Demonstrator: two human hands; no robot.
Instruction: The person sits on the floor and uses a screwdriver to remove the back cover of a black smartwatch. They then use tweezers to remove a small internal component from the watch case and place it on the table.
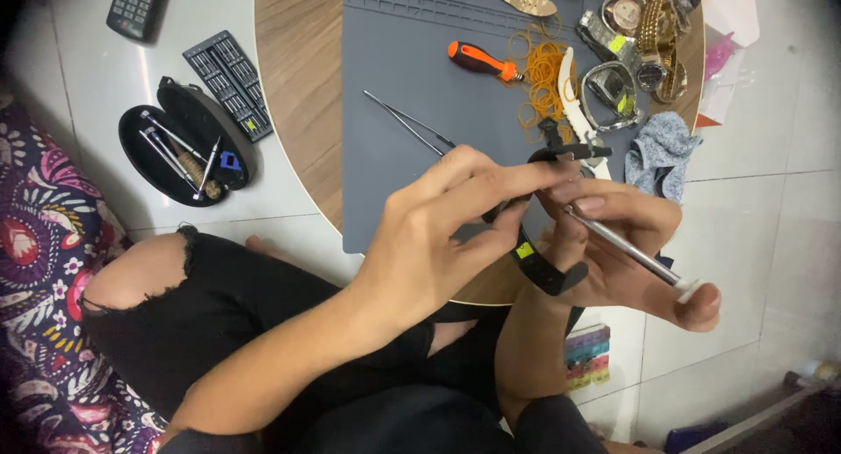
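Looking down from a head camera, two bare hands are seen meeting above the near edge of a grey mat point(394, 112) laid on a round wooden table point(298, 77); a black watch point(539, 266) is held between them, just over the table's rim and above the person's lap. The watch is dark and matte, with a strap that curves down to a blunt end near the right palm; a small yellow-green tag point(525, 251) is seen on the strap; its case is mostly hidden by fingers. The left hand point(429, 235) is closed on the watch, thumb under and fingers over; the right hand point(626, 244) is closed on a thin metal tool point(626, 248), whose shaft runs across the fingers toward the watch, its far end capped in white by the thumb.

On the mat, tweezers point(407, 121) lie near the left fingers; an orange-handled screwdriver point(482, 61) lies further back, beside a heap of orange rubber bands point(541, 73); a pile of watches point(639, 33), silver and gold, is gathered at the far right, near a blue-grey cloth point(661, 152). On the white floor to the left, an open black case point(188, 147) holding small tools is seen, with a bit set point(229, 81) just beside it.
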